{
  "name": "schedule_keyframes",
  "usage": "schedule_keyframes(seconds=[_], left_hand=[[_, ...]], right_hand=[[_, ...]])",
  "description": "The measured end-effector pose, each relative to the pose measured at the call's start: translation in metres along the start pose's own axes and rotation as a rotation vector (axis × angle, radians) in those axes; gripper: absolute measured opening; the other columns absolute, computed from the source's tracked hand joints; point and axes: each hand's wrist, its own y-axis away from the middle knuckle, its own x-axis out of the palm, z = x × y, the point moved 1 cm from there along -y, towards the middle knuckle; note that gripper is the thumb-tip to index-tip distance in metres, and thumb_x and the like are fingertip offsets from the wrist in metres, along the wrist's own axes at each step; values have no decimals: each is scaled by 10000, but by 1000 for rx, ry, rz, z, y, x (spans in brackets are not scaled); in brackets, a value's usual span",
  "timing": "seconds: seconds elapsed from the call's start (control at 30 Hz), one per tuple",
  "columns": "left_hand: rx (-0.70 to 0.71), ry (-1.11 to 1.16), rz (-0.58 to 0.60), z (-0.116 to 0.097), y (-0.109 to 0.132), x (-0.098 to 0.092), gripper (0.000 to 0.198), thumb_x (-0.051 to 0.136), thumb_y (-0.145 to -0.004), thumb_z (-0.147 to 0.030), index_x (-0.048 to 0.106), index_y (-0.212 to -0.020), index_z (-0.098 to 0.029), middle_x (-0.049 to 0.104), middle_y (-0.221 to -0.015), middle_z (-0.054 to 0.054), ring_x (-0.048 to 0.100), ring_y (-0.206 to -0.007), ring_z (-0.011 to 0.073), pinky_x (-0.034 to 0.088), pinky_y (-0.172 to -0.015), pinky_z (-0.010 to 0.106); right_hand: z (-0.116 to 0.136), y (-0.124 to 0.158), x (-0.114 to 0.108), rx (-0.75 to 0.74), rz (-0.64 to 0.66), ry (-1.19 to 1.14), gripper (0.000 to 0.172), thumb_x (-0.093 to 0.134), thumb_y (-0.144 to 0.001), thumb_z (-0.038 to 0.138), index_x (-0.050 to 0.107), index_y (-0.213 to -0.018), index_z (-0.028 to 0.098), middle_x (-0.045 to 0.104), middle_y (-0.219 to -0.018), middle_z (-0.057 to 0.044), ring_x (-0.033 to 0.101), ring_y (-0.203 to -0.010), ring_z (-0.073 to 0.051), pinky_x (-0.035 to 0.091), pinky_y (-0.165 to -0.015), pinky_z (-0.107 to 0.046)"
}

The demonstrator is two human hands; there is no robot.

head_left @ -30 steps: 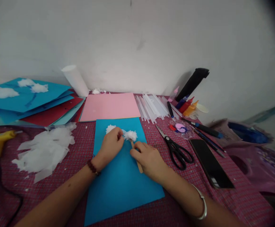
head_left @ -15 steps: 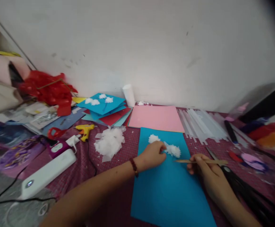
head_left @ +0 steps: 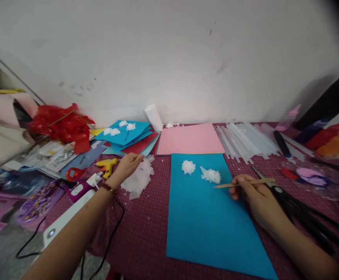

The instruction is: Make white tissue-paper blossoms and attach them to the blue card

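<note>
My right hand (head_left: 249, 192) is closed around a thin wooden stick (head_left: 264, 181), its pointed end over a blue sheet (head_left: 204, 221). Two crumpled white paper tufts lie near that sheet's far end: a round one (head_left: 188, 167) and a longer one (head_left: 212, 175). The stick's tip is just below the longer tuft, apart from it. My left hand (head_left: 128, 167) hovers over a pile of thin white paper pieces (head_left: 138, 181), fingers loosely stretched to the right, nothing visible in them. It partly covers the pile. Left of it lies a yellow glue gun (head_left: 107, 166).
Behind the blue sheet lies pink paper (head_left: 191, 139), with translucent glue sticks (head_left: 245, 140) to its right. Black-handled scissors (head_left: 292, 206) lie by my right forearm. Blue cards (head_left: 125, 134) with white tufts, a white roll (head_left: 154, 118) and a white power strip (head_left: 67, 217) are leftward.
My left hand has left the longer tuft on the blue sheet and swung left to the white paper pile. My right hand still holds the stick in nearly the same place.
</note>
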Motion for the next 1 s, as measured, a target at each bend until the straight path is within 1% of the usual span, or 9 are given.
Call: schedule_keyframes(seconds=[0.13, 0.23, 0.4, 0.47, 0.57, 0.67, 0.8, 0.9, 1.0], left_hand=[[14, -118, -58, -3, 1, 13, 255, 619, -719, -383, 712, -797, -159, 666, -818, 74, 585, -835, 230, 420, -757, 315], [-18, -213, -93, -7, 1, 18, 162, 641, -694, -285, 708, -782, -167, 629, -824, 77, 560, -845, 231, 415, -775, 333], [83, -9, -148, -41, 11, -5, 82, 604, -719, -231, 624, -666, -172, 583, -757, 32, 535, -796, 185, 416, -735, 300], [108, 213, -71, -65, 18, -17, 115, 600, -738, -267, 573, -673, -176, 573, -715, 10, 529, -709, 155, 418, -657, 269], [87, 576, 175, -101, 27, -21, 181, 601, -761, -323, 518, -669, -191, 530, -617, -25, 483, -561, 112, 387, -526, 224], [92, 755, 310, -128, 22, -1, 163, 652, -725, -304, 554, -668, -186, 556, -628, -19, 500, -566, 100, 405, -533, 214], [89, 897, 475, -154, 6, 50, 143, 679, -696, -300, 626, -732, -172, 610, -672, 5, 544, -616, 115, 448, -586, 235], [86, 1004, 525, -162, -2, 82, 148, 653, -718, -305, 614, -737, -164, 597, -662, 1, 531, -606, 108, 443, -591, 235], [173, 956, 536, -163, -1, 96, 116, 616, -743, -283, 612, -731, -168, 606, -723, 7, 540, -668, 116, 446, -650, 248]], right_hand=[[-1, 0, 1, -10, 13, 8, 304, 548, -861, 477, 584, -796, 182, 631, -636, -18, 585, -569, -147, 462, -560, -254], [1, 1, 2, -20, 19, 15, 304, 545, -863, 477, 587, -793, 184, 632, -636, -17, 590, -574, -148, 464, -565, -255], [4, 0, 3, -23, 13, -10, 313, 556, -849, 490, 586, -777, 187, 635, -634, -22, 592, -571, -154, 467, -559, -264], [6, -1, 5, -23, -1, -21, 316, 558, -844, 493, 582, -766, 187, 633, -627, -21, 585, -553, -153, 464, -547, -267], [10, 0, 7, -67, -15, -22, 305, 549, -846, 478, 572, -749, 190, 630, -612, -17, 571, -528, -148, 453, -528, -267], [13, 1, 10, -144, 18, 16, 276, 534, -852, 443, 577, -734, 197, 629, -600, -5, 561, -522, -143, 438, -513, -261], [12, 3, 11, -169, 46, 97, 223, 540, -856, 392, 594, -753, 201, 660, -678, -7, 565, -537, -136, 439, -516, -259], [9, 3, 10, -169, -5, 89, 218, 534, -866, 394, 592, -792, 197, 668, -715, -7, 565, -530, -125, 439, -512, -253], [8, 2, 8, -153, -55, 52, 238, 536, -869, 414, 589, -829, 185, 661, -734, -10, 572, -538, -116, 439, -516, -242]])
